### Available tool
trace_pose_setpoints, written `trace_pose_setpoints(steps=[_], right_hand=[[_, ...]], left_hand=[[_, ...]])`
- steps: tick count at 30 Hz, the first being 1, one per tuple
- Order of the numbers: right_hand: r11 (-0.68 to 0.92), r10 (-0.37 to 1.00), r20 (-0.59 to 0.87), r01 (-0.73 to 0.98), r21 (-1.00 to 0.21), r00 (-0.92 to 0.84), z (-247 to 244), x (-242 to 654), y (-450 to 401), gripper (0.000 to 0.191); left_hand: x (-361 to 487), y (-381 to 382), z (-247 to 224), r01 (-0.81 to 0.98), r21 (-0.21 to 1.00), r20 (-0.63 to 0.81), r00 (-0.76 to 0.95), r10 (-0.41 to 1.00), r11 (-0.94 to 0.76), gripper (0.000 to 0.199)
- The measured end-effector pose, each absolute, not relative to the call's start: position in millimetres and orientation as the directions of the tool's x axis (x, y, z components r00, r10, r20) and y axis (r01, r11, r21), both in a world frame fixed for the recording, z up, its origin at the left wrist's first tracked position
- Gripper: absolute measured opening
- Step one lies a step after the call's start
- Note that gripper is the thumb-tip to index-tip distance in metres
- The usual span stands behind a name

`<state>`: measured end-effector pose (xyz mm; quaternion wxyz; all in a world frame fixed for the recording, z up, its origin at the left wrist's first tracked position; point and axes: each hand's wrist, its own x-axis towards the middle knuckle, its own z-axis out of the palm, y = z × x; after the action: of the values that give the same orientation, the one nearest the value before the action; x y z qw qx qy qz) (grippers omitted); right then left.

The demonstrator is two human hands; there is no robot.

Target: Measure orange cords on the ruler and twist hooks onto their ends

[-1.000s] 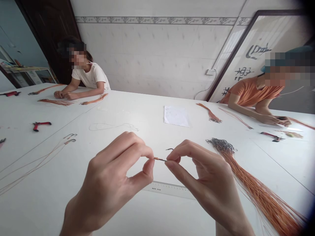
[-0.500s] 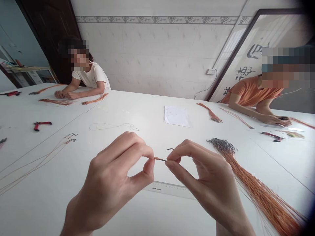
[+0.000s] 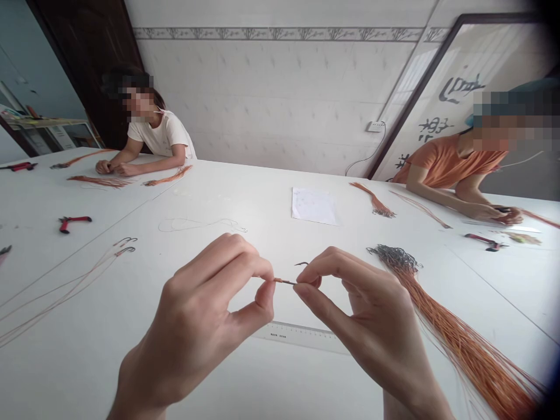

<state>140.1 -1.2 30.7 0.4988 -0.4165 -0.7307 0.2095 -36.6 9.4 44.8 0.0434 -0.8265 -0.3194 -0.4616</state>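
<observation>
Between my two hands a dark fish hook [image 3: 287, 282] is held above the white table. My right hand [image 3: 363, 309] pinches its shank, and the hook's bent point shows above the fingers. At the shank's other end is an orange line wrapping [image 3: 278, 280], pinched between thumb and forefinger of my left hand [image 3: 210, 315]. Below the hands lies a clear ruler [image 3: 301, 335], partly covered by them. To the right is a thick bundle of orange lines [image 3: 459, 332] with many hooks [image 3: 396, 258] massed at its far end. Several hooked lines [image 3: 109, 256] lie at the left.
Red-handled pliers [image 3: 74, 221] lie at the left and another pair [image 3: 485, 240] at the right. A white paper sheet [image 3: 314, 205] and a loose thin line [image 3: 201, 224] lie beyond my hands. Two people sit across the table [image 3: 245, 181], with smaller orange bundles near them.
Both hands keep their pinch on the hook and its wrapping, almost unmoved. At the right, the other person's head and hands have shifted slightly.
</observation>
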Motion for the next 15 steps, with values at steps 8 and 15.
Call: trace_pose_setpoints(steps=[8, 15], right_hand=[[0.568, 0.816, 0.557, 0.397, -0.721, -0.156, 31.5, 140.4, -2.7, 0.011], [0.568, 0.815, 0.559, 0.404, -0.717, -0.154, 30.5, 140.2, -1.1, 0.011]], left_hand=[[-36.3, 9.7, 43.8, 0.566, 0.232, 0.791, 0.363, 0.492, -0.791, 0.018], [-36.1, 11.0, 43.1, 0.565, 0.213, 0.802, 0.364, 0.473, -0.797, 0.017]])
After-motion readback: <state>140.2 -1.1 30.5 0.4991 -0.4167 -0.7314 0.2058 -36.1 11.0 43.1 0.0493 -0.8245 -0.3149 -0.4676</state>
